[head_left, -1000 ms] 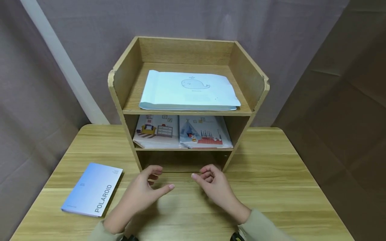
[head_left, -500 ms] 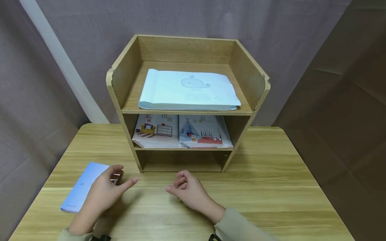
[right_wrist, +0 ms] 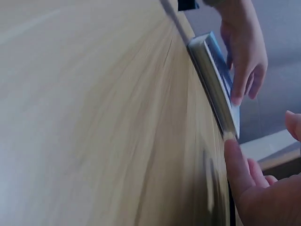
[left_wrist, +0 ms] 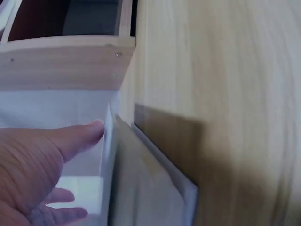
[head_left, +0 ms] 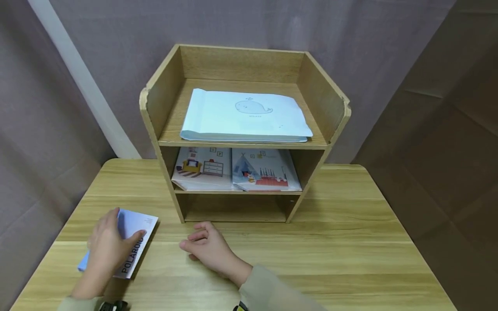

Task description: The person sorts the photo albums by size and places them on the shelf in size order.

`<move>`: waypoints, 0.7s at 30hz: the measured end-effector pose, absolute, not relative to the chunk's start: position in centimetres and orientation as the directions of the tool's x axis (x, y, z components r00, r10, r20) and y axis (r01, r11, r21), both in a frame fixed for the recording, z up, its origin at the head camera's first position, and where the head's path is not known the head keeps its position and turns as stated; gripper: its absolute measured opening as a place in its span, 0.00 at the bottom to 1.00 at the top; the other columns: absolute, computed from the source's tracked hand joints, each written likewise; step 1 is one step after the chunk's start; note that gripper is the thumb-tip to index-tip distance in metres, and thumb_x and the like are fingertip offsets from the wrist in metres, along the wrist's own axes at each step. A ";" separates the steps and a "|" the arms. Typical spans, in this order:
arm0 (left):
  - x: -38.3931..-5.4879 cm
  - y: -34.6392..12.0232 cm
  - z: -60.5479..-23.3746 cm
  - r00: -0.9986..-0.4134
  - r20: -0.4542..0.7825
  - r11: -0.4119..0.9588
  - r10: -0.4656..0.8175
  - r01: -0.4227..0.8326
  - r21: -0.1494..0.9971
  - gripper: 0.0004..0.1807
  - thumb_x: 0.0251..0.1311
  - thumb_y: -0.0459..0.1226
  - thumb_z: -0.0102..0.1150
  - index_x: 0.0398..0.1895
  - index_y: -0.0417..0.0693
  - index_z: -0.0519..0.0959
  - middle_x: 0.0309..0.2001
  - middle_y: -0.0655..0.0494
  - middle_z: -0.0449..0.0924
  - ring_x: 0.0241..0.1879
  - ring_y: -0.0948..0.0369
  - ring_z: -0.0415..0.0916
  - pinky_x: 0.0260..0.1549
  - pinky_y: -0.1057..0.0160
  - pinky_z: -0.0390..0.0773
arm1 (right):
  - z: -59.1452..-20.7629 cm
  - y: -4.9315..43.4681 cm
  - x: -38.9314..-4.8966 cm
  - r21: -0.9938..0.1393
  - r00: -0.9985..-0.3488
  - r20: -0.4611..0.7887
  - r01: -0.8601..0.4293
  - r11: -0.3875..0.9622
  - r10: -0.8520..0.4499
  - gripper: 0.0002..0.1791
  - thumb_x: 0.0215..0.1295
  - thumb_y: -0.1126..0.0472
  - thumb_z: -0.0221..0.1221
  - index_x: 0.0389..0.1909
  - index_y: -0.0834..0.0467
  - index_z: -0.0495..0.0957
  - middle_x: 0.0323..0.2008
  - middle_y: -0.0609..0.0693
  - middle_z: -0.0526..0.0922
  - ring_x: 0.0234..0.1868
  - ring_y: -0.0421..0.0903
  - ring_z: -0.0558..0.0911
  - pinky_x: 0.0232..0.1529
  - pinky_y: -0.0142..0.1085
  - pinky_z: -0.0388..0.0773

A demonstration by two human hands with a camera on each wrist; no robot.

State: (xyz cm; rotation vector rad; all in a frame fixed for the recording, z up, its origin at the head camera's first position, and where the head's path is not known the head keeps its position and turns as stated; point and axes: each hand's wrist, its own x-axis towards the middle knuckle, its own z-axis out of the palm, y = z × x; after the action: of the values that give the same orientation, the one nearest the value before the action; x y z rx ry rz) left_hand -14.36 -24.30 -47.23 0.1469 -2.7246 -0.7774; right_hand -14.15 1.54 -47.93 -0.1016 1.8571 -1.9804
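Observation:
A blue-and-white book [head_left: 145, 222] with "POLAROID" on its cover lies flat on the left of the table. Over it spreads my left hand [head_left: 106, 248], thumb and fingers apart, hiding much of the cover. In the left wrist view the thumb tip comes right up to the cover of the book [left_wrist: 141, 188], whose page edges show. My right hand [head_left: 214, 252] hovers just in front of the shelf, loosely curled and holding nothing. The right wrist view shows its fingers near the far end of the book [right_wrist: 214, 77].
A three-level wooden shelf [head_left: 241, 145] stands at the back of the table [head_left: 350, 242]. On its top lies a white book with a whale drawing [head_left: 249, 119]. Two illustrated books, one left [head_left: 202, 170] and one right [head_left: 264, 172], fill the middle level. Curtains hang behind.
My left hand has moved left from in front of the shelf to over the blue-and-white book. My right hand has also shifted left. The books and shelf stay put.

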 end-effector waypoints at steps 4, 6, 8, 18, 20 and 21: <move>-14.5 -24.8 -47.5 -0.963 0.172 0.851 -0.209 -0.092 0.518 0.60 0.45 0.50 0.75 0.69 0.24 0.50 0.62 0.20 0.56 0.59 0.26 0.55 0.54 0.28 0.55 | -48.0 -0.5 -14.2 -0.955 -0.907 -0.251 0.288 -0.064 -0.339 0.35 0.58 0.60 0.69 0.63 0.61 0.64 0.48 0.56 0.76 0.44 0.47 0.80 0.44 0.43 0.82; -14.6 -24.9 -47.6 -0.965 0.142 0.857 -0.220 -0.121 0.502 0.62 0.43 0.54 0.75 0.68 0.22 0.51 0.59 0.19 0.59 0.56 0.26 0.59 0.49 0.28 0.60 | -48.0 -1.3 -14.1 -0.945 -0.899 -0.274 0.318 -0.081 -0.341 0.35 0.58 0.61 0.69 0.64 0.62 0.64 0.49 0.57 0.76 0.45 0.48 0.80 0.45 0.44 0.82; -14.6 -25.0 -47.5 -0.970 0.101 0.863 -0.221 -0.147 0.483 0.63 0.42 0.58 0.74 0.66 0.20 0.52 0.56 0.19 0.62 0.52 0.26 0.62 0.44 0.29 0.64 | -48.0 -1.8 -14.1 -0.933 -0.889 -0.298 0.348 -0.090 -0.347 0.35 0.58 0.61 0.69 0.64 0.62 0.63 0.49 0.57 0.76 0.45 0.49 0.80 0.45 0.44 0.81; -14.8 -25.3 -46.7 -0.989 -0.038 0.866 -0.142 -0.142 0.479 0.64 0.42 0.60 0.73 0.63 0.16 0.53 0.52 0.16 0.63 0.49 0.26 0.64 0.44 0.32 0.68 | -48.4 -2.4 -13.8 -0.909 -0.865 -0.345 0.405 -0.102 -0.365 0.35 0.59 0.63 0.68 0.63 0.67 0.63 0.46 0.57 0.78 0.45 0.51 0.82 0.45 0.46 0.82; -14.7 -25.3 -46.5 -0.992 -0.044 0.867 -0.119 -0.125 0.483 0.62 0.43 0.59 0.73 0.62 0.16 0.54 0.52 0.16 0.63 0.49 0.26 0.64 0.45 0.33 0.68 | -48.4 -2.5 -13.9 -0.904 -0.860 -0.349 0.413 -0.106 -0.372 0.35 0.59 0.64 0.68 0.63 0.70 0.63 0.45 0.58 0.79 0.45 0.52 0.82 0.45 0.46 0.82; -14.8 -25.3 -46.3 -0.992 -0.057 0.867 -0.110 -0.123 0.482 0.62 0.43 0.59 0.72 0.62 0.16 0.54 0.52 0.15 0.63 0.49 0.26 0.63 0.46 0.32 0.67 | -48.4 -2.6 -13.9 -0.902 -0.857 -0.354 0.419 -0.107 -0.374 0.35 0.59 0.64 0.67 0.63 0.71 0.63 0.45 0.58 0.80 0.45 0.52 0.82 0.45 0.45 0.82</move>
State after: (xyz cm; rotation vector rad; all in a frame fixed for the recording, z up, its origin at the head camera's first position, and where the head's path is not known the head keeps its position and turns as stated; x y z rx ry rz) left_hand -14.76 -25.31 -46.35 0.1911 -3.0620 -0.7934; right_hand -13.89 -2.57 -48.40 0.0499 1.6542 -2.0077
